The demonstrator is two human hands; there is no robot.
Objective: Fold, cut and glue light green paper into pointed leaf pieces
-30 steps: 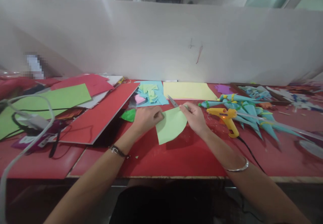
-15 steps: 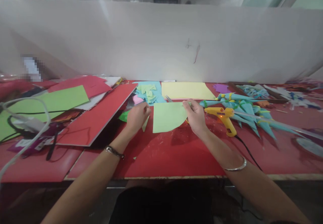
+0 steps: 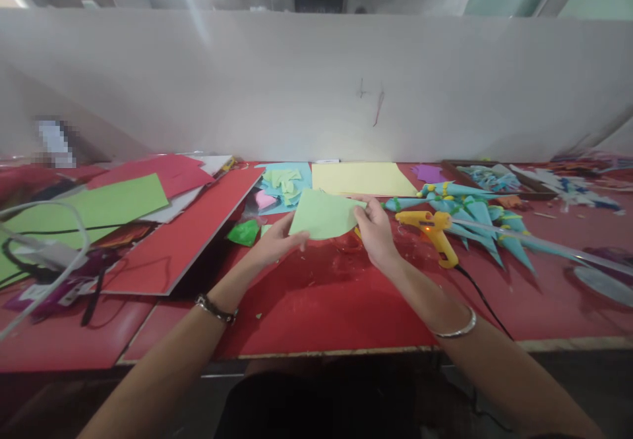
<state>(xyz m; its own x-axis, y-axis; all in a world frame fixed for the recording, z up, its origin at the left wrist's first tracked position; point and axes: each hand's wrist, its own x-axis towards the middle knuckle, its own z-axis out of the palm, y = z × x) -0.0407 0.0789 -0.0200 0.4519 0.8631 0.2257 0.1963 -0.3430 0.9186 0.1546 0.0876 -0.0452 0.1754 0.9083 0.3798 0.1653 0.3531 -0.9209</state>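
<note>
A light green sheet of paper (image 3: 324, 215) with one rounded edge is held up above the red table. My right hand (image 3: 374, 231) pinches it at the right side, thumb on top. At the left edge is my left hand (image 3: 279, 241), its thumb along the lower left corner and its other fingers partly hidden behind the sheet. A pair of scissors lies beneath the paper; only part of an orange handle (image 3: 357, 233) shows. Just behind my left hand is a small light green scrap (image 3: 266, 229), beside a crumpled bright green piece (image 3: 243, 233).
A yellow glue gun (image 3: 429, 231) with its cord lies right of my right hand, before several blue paper cones (image 3: 477, 218). Pale yellow paper (image 3: 363, 178) and a scrap pile (image 3: 284, 185) lie behind. A red board (image 3: 192, 231) leans at left, near cables (image 3: 82, 228).
My left hand has opened from a closed pinch and moved onto the sheet's left edge. The green paper has tilted flatter and risen slightly. The scrap by my left hand has dropped lower.
</note>
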